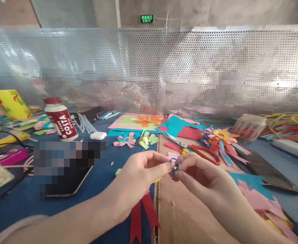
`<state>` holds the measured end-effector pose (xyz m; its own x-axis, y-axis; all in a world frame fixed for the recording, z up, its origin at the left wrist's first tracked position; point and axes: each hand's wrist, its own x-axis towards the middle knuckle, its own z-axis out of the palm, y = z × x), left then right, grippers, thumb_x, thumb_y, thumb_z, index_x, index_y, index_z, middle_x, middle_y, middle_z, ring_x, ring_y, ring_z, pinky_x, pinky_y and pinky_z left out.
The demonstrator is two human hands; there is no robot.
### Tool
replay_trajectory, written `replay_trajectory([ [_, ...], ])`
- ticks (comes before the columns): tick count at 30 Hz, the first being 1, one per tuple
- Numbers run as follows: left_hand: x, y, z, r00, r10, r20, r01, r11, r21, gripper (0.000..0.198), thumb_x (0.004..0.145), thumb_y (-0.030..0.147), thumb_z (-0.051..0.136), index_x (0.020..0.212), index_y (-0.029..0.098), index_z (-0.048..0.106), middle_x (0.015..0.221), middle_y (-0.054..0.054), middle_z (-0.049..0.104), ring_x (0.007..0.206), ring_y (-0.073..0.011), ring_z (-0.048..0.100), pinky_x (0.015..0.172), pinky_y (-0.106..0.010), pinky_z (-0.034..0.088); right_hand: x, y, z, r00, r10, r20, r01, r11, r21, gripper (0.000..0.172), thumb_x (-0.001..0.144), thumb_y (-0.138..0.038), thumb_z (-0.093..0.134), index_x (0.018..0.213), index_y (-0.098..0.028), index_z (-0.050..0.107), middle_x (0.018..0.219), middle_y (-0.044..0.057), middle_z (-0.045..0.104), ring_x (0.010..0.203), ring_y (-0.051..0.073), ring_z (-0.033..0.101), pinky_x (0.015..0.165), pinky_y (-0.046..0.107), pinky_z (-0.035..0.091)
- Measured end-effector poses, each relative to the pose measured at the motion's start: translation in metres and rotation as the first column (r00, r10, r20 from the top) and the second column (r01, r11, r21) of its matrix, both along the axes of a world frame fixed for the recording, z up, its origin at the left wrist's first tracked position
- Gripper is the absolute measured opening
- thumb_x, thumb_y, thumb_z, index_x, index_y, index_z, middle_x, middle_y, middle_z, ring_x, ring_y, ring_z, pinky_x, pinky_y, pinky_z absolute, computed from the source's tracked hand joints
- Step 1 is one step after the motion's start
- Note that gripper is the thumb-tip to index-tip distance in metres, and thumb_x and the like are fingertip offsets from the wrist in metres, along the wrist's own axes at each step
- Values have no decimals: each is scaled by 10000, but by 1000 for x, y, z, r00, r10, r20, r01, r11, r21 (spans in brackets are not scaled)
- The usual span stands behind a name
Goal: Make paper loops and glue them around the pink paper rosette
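A small ring of blue paper strip (178,166) is held above the table, between the fingertips of both hands. My left hand (141,171) pinches its left side with thumb and forefinger. My right hand (205,174) grips the right side, fingers curled. Below my left hand hang red paper tails with notched ends (135,222); what they join is hidden behind the hand. Just beyond the hands lie scissors with orange-red handles (207,154), a pink paper flower (125,140) and light green paper pieces (147,140).
Coloured paper sheets (131,122) lie at the back, before a perforated metal screen (144,67). A Costa bottle (61,118), white earphone case (98,136) and dark phone (70,183) are on the left. Rightward are a layered paper flower (220,136), another phone (271,171) and a clear plastic jar (249,127).
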<state>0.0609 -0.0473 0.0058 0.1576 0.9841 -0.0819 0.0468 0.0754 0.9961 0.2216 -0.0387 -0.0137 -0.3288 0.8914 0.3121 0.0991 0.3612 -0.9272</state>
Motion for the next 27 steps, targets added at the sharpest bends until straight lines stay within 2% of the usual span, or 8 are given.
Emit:
replay_trajectory([
  [6, 0, -1, 4, 999, 8, -38, -9, 1000, -8, 167, 759, 353, 606, 788, 189, 618, 702, 33, 633, 590, -74, 520, 504, -179, 317, -1, -1, 4, 999, 27, -18, -28, 998, -50, 97, 789, -273, 576, 742, -195, 543, 767, -4, 583, 721, 113, 561, 668, 214, 474],
  [12, -2, 0, 2, 991, 16, -131, -2, 995, 103, 153, 776, 335, 580, 800, 190, 621, 713, 9, 665, 663, -120, 588, 544, -197, 380, 2, 0, 1, 996, 36, -75, -48, 987, -152, 101, 791, -297, 577, 783, -196, 576, 780, -9, 603, 756, 123, 596, 711, 231, 487],
  [18, -2, -4, 7, 978, 23, -206, 4, 992, 129, 145, 772, 337, 582, 800, 199, 617, 618, 23, 641, 510, -104, 542, 460, -200, 349, 0, 1, -2, 988, 53, -147, -93, 955, -282, 144, 776, -313, 601, 823, -181, 565, 749, 0, 601, 744, 136, 601, 753, 276, 483],
  [21, -2, -5, 7, 972, 23, -235, 11, 990, 140, 141, 780, 339, 574, 778, 203, 614, 584, 33, 633, 469, -90, 509, 443, -195, 334, -2, 0, -1, 985, 51, -166, -99, 950, -295, 122, 768, -287, 609, 817, -185, 564, 741, -6, 601, 737, 135, 605, 757, 285, 484],
  [27, -3, -2, -1, 967, 37, -251, 12, 981, 192, 140, 786, 349, 573, 784, 220, 627, 566, 47, 617, 443, -76, 481, 436, -187, 329, -3, 2, -4, 983, 59, -175, -109, 951, -288, 122, 752, -280, 631, 801, -181, 579, 742, -6, 597, 726, 132, 603, 742, 283, 495],
])
